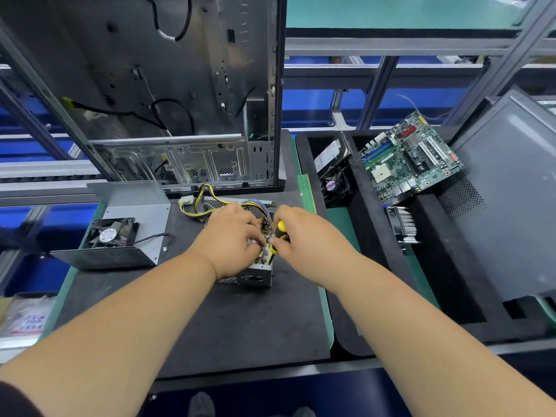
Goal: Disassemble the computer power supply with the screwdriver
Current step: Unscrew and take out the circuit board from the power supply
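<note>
The power supply [255, 276] sits open on the black mat, a grey metal box with its circuit board and yellow and purple wires [207, 195] showing. My left hand [233, 240] reaches into the box with curled fingers; what it grips is hidden. My right hand [301, 236] holds the yellow and black screwdriver [279, 234] upright over the board at the box's right side. The removed grey cover [141, 212] with its black fan [112, 233] lies to the left on the mat.
An empty computer case [180, 85] stands upright behind the mat. To the right, black trays hold a green motherboard [412, 158], a hard drive [331, 156], a small fan [332, 186], a heatsink [403, 225] and a grey case panel [505, 191]. A plastic bag [25, 319] lies far left.
</note>
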Motion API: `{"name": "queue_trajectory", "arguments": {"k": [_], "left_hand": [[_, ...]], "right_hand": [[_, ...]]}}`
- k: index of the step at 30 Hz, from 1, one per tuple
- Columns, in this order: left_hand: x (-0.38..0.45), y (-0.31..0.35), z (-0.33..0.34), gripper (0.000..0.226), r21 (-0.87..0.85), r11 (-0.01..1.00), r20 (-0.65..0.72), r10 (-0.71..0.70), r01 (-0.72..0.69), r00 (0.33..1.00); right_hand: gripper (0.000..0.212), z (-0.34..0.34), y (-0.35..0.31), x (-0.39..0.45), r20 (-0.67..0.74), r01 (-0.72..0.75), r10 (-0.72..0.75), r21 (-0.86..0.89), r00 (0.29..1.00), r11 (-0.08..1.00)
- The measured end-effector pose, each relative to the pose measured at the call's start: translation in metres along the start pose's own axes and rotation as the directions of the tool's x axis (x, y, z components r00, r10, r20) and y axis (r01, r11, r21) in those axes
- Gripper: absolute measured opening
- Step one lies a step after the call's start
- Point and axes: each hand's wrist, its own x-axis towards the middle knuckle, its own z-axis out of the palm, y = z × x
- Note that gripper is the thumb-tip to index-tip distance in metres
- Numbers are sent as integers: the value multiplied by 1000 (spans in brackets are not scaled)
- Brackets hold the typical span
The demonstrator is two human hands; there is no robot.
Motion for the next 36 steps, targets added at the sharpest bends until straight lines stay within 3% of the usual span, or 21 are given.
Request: {"name": "queue_trajectory", "arguments": {"k": [8, 17, 20, 22, 24, 27, 31, 36], "left_hand": [[2, 1, -1, 41, -2, 1000, 16, -21, 21, 1000], [3, -1, 0, 40, -2, 1000, 17, -13, 13, 1000], [4, -4, 2, 32, 10, 1000, 34, -5, 4, 999], [7, -3, 1, 17, 66, 997, 54, -29, 25, 998], [8, -1, 0, 15, 24, 998, 7, -51, 50, 999], [4, -3, 4, 8, 4, 1000, -96, 28, -28, 995], [5, -5, 4, 37, 45, 999, 8, 13, -13, 1000], [4, -5, 4, 39, 11, 1000, -16, -4, 5, 1000]], "right_hand": [[18, -1, 12, -6, -15, -58, 60, 107, 998, 993], [13, -3, 0, 6, 52, -21, 18, 59, 998, 998], [15, -2, -5, 13, 65, -46, 41, 71, 997, 996], [29, 0, -7, 15, 59, -55, 52, 64, 997, 996], [34, 1, -10, 16, 46, -57, 54, 57, 997, 997], [26, 3, -10, 15, 65, -74, 66, 129, 996, 989], [14, -5, -5, 15, 155, -98, 66, 209, 986, 973], [14, -12, -4, 20, 165, -136, 112, 141, 980, 981]]}}
